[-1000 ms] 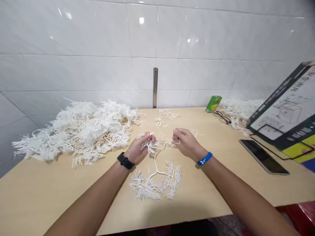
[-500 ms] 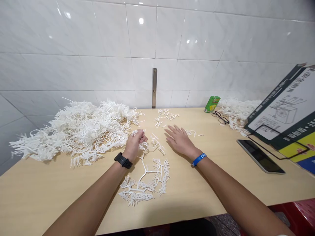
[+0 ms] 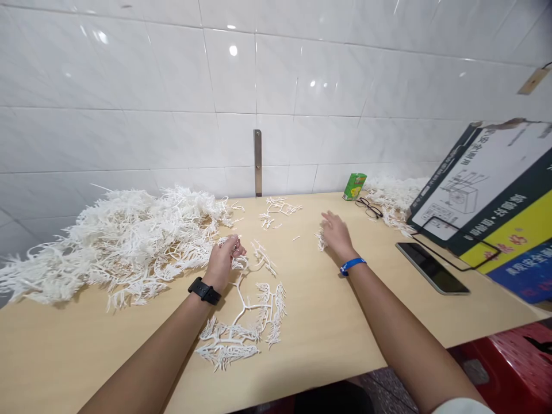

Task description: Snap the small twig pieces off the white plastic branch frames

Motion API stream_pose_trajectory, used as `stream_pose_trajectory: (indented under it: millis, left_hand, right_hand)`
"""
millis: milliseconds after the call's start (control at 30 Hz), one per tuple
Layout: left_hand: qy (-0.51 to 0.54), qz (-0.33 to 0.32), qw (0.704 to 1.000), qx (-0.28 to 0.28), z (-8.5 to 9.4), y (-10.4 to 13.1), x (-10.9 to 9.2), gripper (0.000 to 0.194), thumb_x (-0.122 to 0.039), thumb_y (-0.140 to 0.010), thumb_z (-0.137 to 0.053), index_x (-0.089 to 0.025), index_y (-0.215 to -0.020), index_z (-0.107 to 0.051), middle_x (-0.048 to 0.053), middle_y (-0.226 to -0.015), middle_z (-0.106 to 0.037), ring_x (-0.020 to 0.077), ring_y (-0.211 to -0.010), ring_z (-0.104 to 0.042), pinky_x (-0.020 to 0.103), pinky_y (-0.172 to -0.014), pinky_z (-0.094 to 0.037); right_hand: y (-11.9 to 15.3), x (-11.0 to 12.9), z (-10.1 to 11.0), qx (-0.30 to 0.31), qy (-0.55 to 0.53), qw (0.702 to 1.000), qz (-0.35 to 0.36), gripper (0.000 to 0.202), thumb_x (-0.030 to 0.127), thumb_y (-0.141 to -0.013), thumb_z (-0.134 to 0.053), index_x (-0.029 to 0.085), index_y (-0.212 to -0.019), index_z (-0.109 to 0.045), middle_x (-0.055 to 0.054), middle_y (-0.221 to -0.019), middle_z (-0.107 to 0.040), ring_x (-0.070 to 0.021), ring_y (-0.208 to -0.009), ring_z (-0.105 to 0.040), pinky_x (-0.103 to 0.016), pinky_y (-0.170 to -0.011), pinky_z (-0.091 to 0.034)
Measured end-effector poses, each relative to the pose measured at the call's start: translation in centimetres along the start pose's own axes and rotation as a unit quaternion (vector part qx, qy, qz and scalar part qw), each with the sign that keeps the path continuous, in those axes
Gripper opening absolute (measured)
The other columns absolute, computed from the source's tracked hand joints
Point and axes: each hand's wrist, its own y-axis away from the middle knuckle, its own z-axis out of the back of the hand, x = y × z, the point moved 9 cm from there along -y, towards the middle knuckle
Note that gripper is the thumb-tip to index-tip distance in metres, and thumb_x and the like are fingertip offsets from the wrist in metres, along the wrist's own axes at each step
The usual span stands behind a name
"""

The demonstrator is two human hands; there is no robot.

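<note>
A white plastic branch piece (image 3: pixel 244 307) with feathery tips lies flat on the table, its upper end running to my left hand (image 3: pixel 222 261). The fingers of that hand are closed on this end, and part of it is hidden behind them. My right hand (image 3: pixel 338 233) is palm down over the table farther right, fingers stretched out and slightly blurred. Small white branch bits (image 3: pixel 320 240) lie at its left side, partly covered by it. Just left of the hand is a tiny loose bit (image 3: pixel 295 238).
A big heap of white branches (image 3: pixel 142 236) covers the left side. Thin branch scraps (image 3: pixel 280 207) lie near the wall. To the right are a green box (image 3: pixel 355 187), glasses (image 3: pixel 370 208), another white pile (image 3: pixel 394 192), a phone (image 3: pixel 431 267) and a printed carton (image 3: pixel 478 201).
My right hand has moved to the right, over the small bits, uncovering a tiny bit on the table. My left hand keeps its hold. The camera view has turned slightly right.
</note>
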Motion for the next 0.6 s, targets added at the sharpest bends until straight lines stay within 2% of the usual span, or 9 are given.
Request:
stream_pose_trajectory:
  millis: [67, 133, 200, 233, 333, 400, 467, 533, 600]
  left_hand:
    - [-0.003, -0.003, 1.000, -0.006, 0.0, 0.1, -0.2, 0.033, -0.037, -0.081, -0.057, -0.020, -0.058, -0.042, -0.006, -0.050, -0.036, 0.0109, -0.054, -0.045, 0.026, -0.069, -0.044]
    - [-0.007, 0.000, 1.000, -0.009, -0.1, 0.2, -0.3, 0.032, -0.036, -0.081, -0.057, -0.020, -0.059, -0.042, -0.005, -0.050, -0.037, 0.0114, -0.054, -0.045, 0.027, -0.068, -0.043]
    - [-0.006, 0.009, 1.000, -0.008, -0.3, 0.3, -0.3, 0.031, -0.036, -0.080, -0.058, -0.020, -0.058, -0.043, -0.005, -0.049, -0.037, 0.0116, -0.054, -0.044, 0.027, -0.067, -0.043]
    - [-0.005, 0.013, 1.000, -0.007, -0.4, 0.4, -0.3, 0.031, -0.036, -0.080, -0.058, -0.020, -0.058, -0.043, -0.005, -0.049, -0.037, 0.0118, -0.054, -0.044, 0.027, -0.067, -0.043]
    - [-0.014, 0.014, 1.000, -0.009, -0.5, 0.5, -0.3, 0.031, -0.036, -0.080, -0.058, -0.020, -0.058, -0.042, -0.005, -0.049, -0.037, 0.0125, -0.055, -0.045, 0.027, -0.067, -0.043]
    - [-0.027, 0.010, 1.000, -0.010, -0.4, 0.5, -0.3, 0.033, -0.037, -0.080, -0.057, -0.021, -0.057, -0.041, -0.005, -0.050, -0.037, 0.0125, -0.055, -0.045, 0.027, -0.067, -0.042]
    - [-0.046, 0.007, 0.999, -0.005, -0.4, 0.4, -0.1, 0.034, -0.039, -0.081, -0.056, -0.021, -0.057, -0.041, -0.005, -0.050, -0.036, 0.0124, -0.055, -0.044, 0.027, -0.066, -0.042]
    - [-0.061, 0.003, 0.998, 0.002, -0.4, 0.2, 0.2, 0.034, -0.041, -0.081, -0.056, -0.021, -0.058, -0.041, -0.005, -0.050, -0.035, 0.0120, -0.054, -0.043, 0.026, -0.065, -0.041]
    - [-0.064, -0.004, 0.998, 0.007, -0.4, 0.0, 0.4, 0.034, -0.041, -0.081, -0.057, -0.020, -0.059, -0.040, -0.006, -0.050, -0.034, 0.0113, -0.053, -0.042, 0.026, -0.064, -0.041]
  right_hand:
    - [-0.4, -1.9, 1.1, -0.031, -0.011, 0.998, -0.054, 0.044, 0.030, -0.091, -0.030, 0.014, -0.115, -0.063, -0.017, -0.132, -0.056, -0.0287, -0.123, -0.048, -0.045, -0.102, -0.036]
    - [-0.4, -3.2, 1.3, -0.029, -0.019, 0.996, -0.080, 0.042, 0.032, -0.090, -0.030, 0.013, -0.096, -0.067, -0.018, -0.103, -0.067, -0.0288, -0.102, -0.058, -0.042, -0.089, -0.043]
    - [-0.2, -3.2, 0.8, -0.013, -0.030, 0.997, -0.075, 0.041, 0.035, -0.090, -0.031, 0.015, -0.084, -0.067, -0.015, -0.083, -0.069, -0.0272, -0.086, -0.060, -0.039, -0.080, -0.046]
    - [-0.1, -2.9, 0.6, -0.010, -0.038, 0.997, -0.067, 0.042, 0.036, -0.090, -0.031, 0.016, -0.083, -0.067, -0.014, -0.081, -0.069, -0.0265, -0.083, -0.061, -0.038, -0.078, -0.046]
    - [0.7, -0.8, 0.6, -0.031, -0.064, 0.997, -0.036, 0.045, 0.039, -0.092, -0.030, 0.015, -0.104, -0.066, -0.014, -0.104, -0.070, -0.0249, -0.098, -0.061, -0.036, -0.086, -0.047]
    - [1.7, 1.8, 0.5, -0.036, -0.097, 0.995, 0.012, 0.048, 0.042, -0.093, -0.033, 0.016, -0.123, -0.060, -0.012, -0.128, -0.061, -0.0228, -0.116, -0.056, -0.035, -0.097, -0.043]
    - [3.3, 5.7, -0.9, 0.030, -0.155, 0.982, 0.106, 0.050, 0.042, -0.094, -0.035, 0.019, -0.134, -0.053, -0.009, -0.138, -0.055, -0.0208, -0.126, -0.051, -0.035, -0.105, -0.040]
    - [6.0, 9.7, -3.8, 0.182, -0.173, 0.945, 0.211, 0.049, 0.041, -0.095, -0.035, 0.020, -0.136, -0.053, -0.007, -0.140, -0.054, -0.0198, -0.129, -0.049, -0.035, -0.108, -0.038]
    - [8.1, 11.7, -5.9, 0.263, -0.148, 0.918, 0.257, 0.050, 0.038, -0.095, -0.035, 0.020, -0.139, -0.050, -0.007, -0.144, -0.050, -0.0203, -0.133, -0.045, -0.038, -0.112, -0.034]
